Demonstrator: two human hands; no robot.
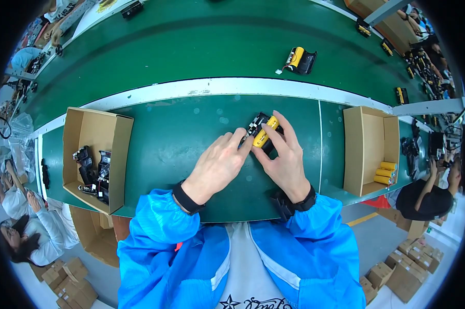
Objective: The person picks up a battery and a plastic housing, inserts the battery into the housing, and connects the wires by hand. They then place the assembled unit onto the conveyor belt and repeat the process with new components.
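A yellow cylindrical battery [261,138] lies along a black plastic housing [256,123] with small pale parts inside, over the green table. Thumb and fingers of my right hand [286,158] grip the battery from its right side. My left hand [218,164] has its fingertips pinched at the housing's lower left edge; what lies right between them is hidden. Another black part [282,205] sits near the table edge, partly covered by my right wrist.
An open cardboard box [120,154] with black housings stands at left. At right another box [353,154] holds several yellow batteries [384,173]. Beyond the white rail [201,87], a black housing with a battery [300,60] lies on the green surface. Co-workers sit at both sides.
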